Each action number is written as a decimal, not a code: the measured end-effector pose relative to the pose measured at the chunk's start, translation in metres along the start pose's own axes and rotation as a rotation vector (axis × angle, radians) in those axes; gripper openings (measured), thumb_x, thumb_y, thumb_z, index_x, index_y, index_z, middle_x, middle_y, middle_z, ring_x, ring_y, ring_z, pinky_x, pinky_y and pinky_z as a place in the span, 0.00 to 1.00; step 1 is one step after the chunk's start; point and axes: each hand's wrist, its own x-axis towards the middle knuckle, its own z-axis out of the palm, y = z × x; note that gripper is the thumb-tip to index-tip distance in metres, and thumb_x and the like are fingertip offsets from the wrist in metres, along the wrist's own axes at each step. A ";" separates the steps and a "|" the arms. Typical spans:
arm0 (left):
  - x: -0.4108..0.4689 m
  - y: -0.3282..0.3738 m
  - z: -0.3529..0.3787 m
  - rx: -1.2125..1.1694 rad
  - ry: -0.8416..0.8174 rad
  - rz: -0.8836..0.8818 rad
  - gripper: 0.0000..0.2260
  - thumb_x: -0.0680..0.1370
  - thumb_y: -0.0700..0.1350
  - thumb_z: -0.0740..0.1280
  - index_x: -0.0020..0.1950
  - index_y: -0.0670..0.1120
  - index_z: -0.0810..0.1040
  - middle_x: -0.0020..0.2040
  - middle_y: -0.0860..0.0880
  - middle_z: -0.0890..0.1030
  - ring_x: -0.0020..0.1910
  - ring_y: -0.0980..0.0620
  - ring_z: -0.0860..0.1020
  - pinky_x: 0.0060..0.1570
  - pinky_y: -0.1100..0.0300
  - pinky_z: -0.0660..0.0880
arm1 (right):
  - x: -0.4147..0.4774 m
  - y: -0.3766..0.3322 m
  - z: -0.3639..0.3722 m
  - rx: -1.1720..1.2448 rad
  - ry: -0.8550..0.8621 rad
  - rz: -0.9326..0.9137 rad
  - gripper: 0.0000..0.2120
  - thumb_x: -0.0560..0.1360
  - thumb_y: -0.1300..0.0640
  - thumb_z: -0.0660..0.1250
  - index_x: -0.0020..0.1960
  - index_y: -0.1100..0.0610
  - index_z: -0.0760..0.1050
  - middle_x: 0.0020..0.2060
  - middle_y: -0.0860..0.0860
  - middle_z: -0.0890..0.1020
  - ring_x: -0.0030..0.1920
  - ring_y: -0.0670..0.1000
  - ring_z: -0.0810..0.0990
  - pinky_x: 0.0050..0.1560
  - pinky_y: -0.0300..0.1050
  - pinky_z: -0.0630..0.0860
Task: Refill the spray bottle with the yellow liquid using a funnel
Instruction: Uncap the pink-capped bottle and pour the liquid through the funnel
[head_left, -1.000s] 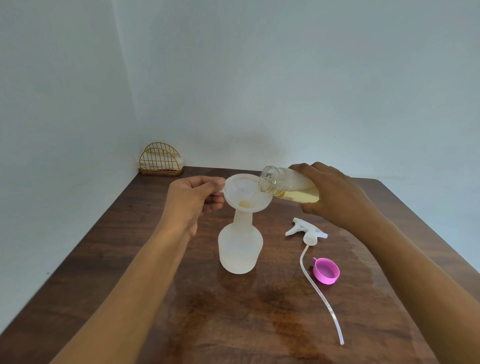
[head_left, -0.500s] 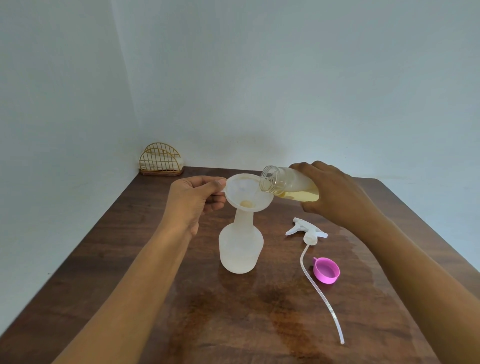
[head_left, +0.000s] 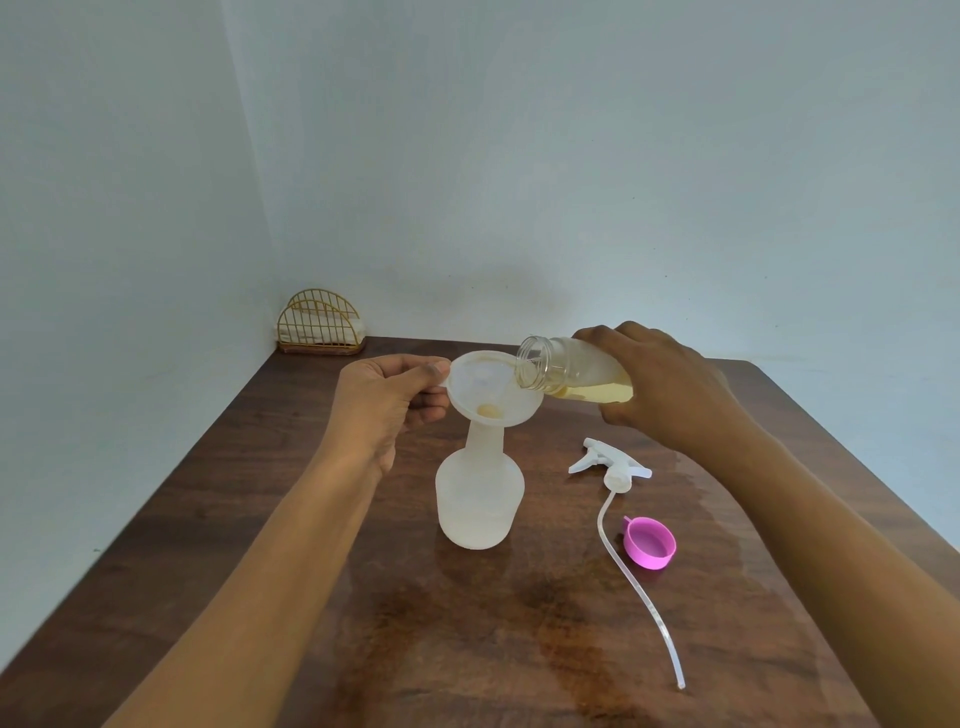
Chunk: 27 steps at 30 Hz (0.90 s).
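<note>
A dark brown wooden table (head_left: 311, 597) with a glossy, grained top fills the lower half of the view, pushed into the corner of a room with plain pale blue-grey walls (head_left: 571, 156). A wet-looking sheen marks the wood on the right side. In the far left corner of the table, against the walls, stands a gold wire napkin holder (head_left: 319, 323) with white napkins inside.

Near the table's middle a frosted translucent spray bottle (head_left: 480, 501) stands upright without its top. A white funnel (head_left: 493, 387) sits in its neck, with a small pool of yellow liquid at the bottom of the cone. The left hand (head_left: 387, 397) pinches the funnel's left rim between thumb and fingers, closed on it. The right hand (head_left: 670, 387) wraps around a clear refill bottle (head_left: 566, 371), fingers closed over its body; the bottle is tipped almost flat, its open mouth over the funnel's right edge, with yellow liquid (head_left: 597, 392) lying along its lower side.

To the right of the spray bottle, lying on the table, is the white trigger sprayer head (head_left: 610, 465), its long clear dip tube (head_left: 639, 587) curving toward the viewer. Just beside the tube, further right, lies a pink cap (head_left: 649, 543), open side up. Both forearms reach in from the bottom edge; nothing lies between them and the bottle.
</note>
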 end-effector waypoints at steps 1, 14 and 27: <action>0.000 0.000 0.000 0.001 0.000 0.000 0.01 0.73 0.38 0.72 0.41 0.43 0.83 0.29 0.49 0.82 0.27 0.57 0.79 0.28 0.66 0.76 | 0.000 0.000 0.000 0.000 -0.001 0.002 0.34 0.66 0.55 0.73 0.69 0.45 0.64 0.55 0.47 0.75 0.54 0.52 0.73 0.40 0.42 0.63; 0.000 -0.001 0.000 0.004 0.009 -0.006 0.01 0.73 0.38 0.72 0.41 0.43 0.83 0.29 0.49 0.82 0.27 0.57 0.80 0.28 0.66 0.76 | 0.005 0.002 -0.002 -0.029 0.001 -0.018 0.33 0.65 0.55 0.74 0.67 0.44 0.65 0.55 0.47 0.75 0.52 0.52 0.73 0.40 0.43 0.67; 0.001 -0.001 0.000 -0.002 0.014 -0.006 0.02 0.73 0.38 0.71 0.41 0.43 0.83 0.29 0.49 0.82 0.27 0.57 0.80 0.27 0.66 0.76 | 0.006 0.001 -0.004 -0.036 0.001 -0.026 0.32 0.65 0.56 0.73 0.67 0.44 0.66 0.55 0.47 0.75 0.53 0.52 0.73 0.41 0.43 0.65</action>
